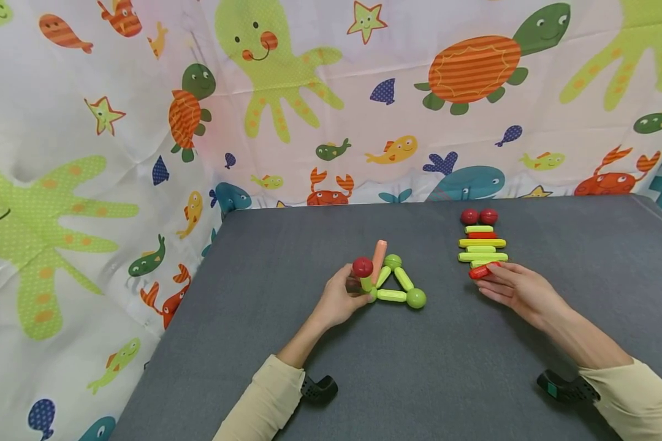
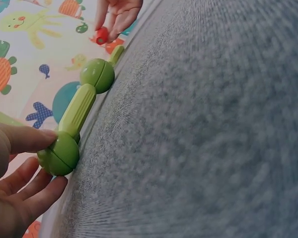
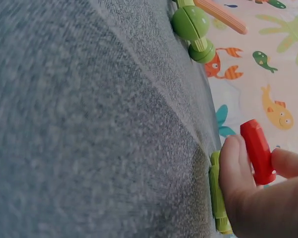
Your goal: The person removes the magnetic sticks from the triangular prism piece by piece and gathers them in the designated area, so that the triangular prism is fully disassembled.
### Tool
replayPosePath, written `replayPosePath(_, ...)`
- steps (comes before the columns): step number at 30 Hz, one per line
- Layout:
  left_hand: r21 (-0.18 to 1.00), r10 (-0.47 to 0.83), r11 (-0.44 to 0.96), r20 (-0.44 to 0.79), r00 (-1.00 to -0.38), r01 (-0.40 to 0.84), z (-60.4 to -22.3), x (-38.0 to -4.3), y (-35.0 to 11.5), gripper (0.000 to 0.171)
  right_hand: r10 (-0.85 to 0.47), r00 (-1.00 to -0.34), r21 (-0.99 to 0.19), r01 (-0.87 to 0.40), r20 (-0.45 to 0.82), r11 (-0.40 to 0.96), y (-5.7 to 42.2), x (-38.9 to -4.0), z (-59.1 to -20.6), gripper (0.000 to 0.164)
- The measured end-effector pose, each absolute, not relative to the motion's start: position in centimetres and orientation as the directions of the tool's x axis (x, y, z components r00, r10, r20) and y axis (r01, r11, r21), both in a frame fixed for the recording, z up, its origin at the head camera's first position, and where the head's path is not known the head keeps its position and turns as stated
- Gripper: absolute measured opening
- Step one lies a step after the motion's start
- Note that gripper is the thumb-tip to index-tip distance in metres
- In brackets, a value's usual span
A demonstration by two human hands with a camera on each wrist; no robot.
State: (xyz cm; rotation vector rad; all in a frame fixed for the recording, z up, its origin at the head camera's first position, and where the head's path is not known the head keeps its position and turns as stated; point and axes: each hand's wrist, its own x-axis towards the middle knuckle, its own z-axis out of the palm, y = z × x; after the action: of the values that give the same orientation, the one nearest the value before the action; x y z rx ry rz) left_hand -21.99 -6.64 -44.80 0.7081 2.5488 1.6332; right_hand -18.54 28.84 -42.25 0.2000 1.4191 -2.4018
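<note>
My left hand (image 1: 338, 297) grips a green ball (image 2: 62, 154) at the near-left corner of a triangle of green rods (image 1: 391, 296) and balls on the table. A short green rod rises from that corner with a red ball (image 1: 362, 267) on top, and a salmon-coloured rod (image 1: 379, 257) slants up beside it. The triangle's other corners are a right green ball (image 1: 416, 298) and a back green ball (image 1: 393, 261). My right hand (image 1: 524, 294) pinches a short red rod (image 3: 258, 151) between thumb and fingers, at the near end of a row of rods.
The row of green, yellow and red rods (image 1: 482, 243) lies at the right on the grey table (image 1: 419, 380). Two red balls (image 1: 479, 217) sit behind it. A curtain (image 1: 309, 110) printed with sea animals hangs along the back and left edges.
</note>
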Motion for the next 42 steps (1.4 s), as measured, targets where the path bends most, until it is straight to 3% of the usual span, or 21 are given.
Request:
replayPosePath(7, 0.848, 0.384, 0.394, 0.199, -0.902, 0.355, -44.7, -22.0, -6.7, 0.040, -0.120, -0.924, -0.862, 0.383, -0.364, -0.331, 29.3, -18.4, -42.4, 0.032)
replayPosePath(15, 0.825, 0.368, 0.431, 0.209, -0.906, 0.365, -44.8, -21.9, -6.7, 0.038, -0.034, -0.912, -0.882, 0.405, -0.410, -0.241, 29.6, -19.0, -42.4, 0.029)
replayPosePath(29, 0.802, 0.387, 0.446, 0.228, -0.894, 0.398, -44.9, -22.0, -6.8, 0.028, -0.023, -0.917, -0.890, 0.393, -0.399, -0.232, 30.0, -19.3, -43.1, 0.027)
replayPosePath(34, 0.804, 0.383, 0.450, 0.220, -0.897, 0.389, -44.9, -22.1, -6.8, 0.025, 0.092, -0.915, -0.910, 0.373, -0.393, -0.181, 29.6, -19.1, -42.7, 0.028)
replayPosePath(35, 0.805, 0.382, 0.450, 0.218, -0.898, 0.387, -44.9, -22.1, -6.8, 0.024, 0.124, -0.911, -0.913, 0.369, -0.392, -0.176, 29.4, -19.0, -42.6, 0.030)
replayPosePath(38, 0.807, 0.379, 0.452, 0.211, -0.901, 0.380, -45.0, -22.2, -6.8, 0.023, 0.182, -0.901, -0.914, 0.364, -0.394, -0.178, 29.0, -19.0, -42.1, 0.058)
replayPosePath(42, 0.814, 0.379, 0.444, 0.210, -0.901, 0.376, -44.9, -22.2, -6.8, 0.023, 0.124, -0.913, -0.912, 0.362, -0.389, -0.191, 28.5, -19.2, -41.6, 0.078)
